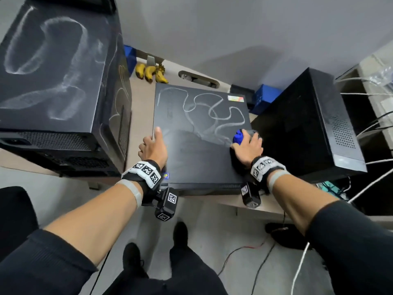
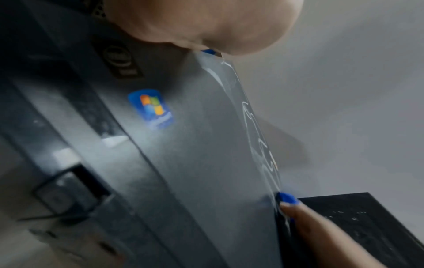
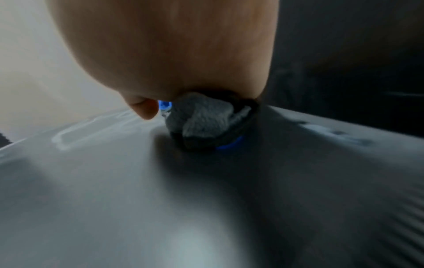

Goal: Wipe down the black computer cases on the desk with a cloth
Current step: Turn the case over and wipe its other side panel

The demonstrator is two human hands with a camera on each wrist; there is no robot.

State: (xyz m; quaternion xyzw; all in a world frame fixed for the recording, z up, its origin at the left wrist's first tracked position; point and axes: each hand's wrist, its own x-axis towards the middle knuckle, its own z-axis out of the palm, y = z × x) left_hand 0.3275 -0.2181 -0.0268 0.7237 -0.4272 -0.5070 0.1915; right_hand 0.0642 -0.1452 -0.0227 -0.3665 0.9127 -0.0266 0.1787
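Observation:
A flat black computer case (image 1: 200, 150) lies on the desk (image 1: 141, 99). White smear lines cross its far half, while the near half looks plain. My left hand (image 1: 151, 142) holds the case's left edge, thumb on top and fingers curled down the side. At the right edge my right hand (image 1: 248, 142) grips a bunched blue and grey cloth (image 1: 238, 137) and presses it on the case top. The right wrist view shows the cloth (image 3: 204, 119) squeezed under my palm. In the left wrist view the case (image 2: 206, 154) carries a Windows sticker (image 2: 150, 108).
A tall black tower (image 1: 55, 71) streaked with white smears stands at the left. Another black tower (image 1: 308, 124) stands close to the right. Bananas (image 1: 151, 72) and a blue box (image 1: 265, 96) sit at the back. White cables (image 1: 370, 126) hang at the right.

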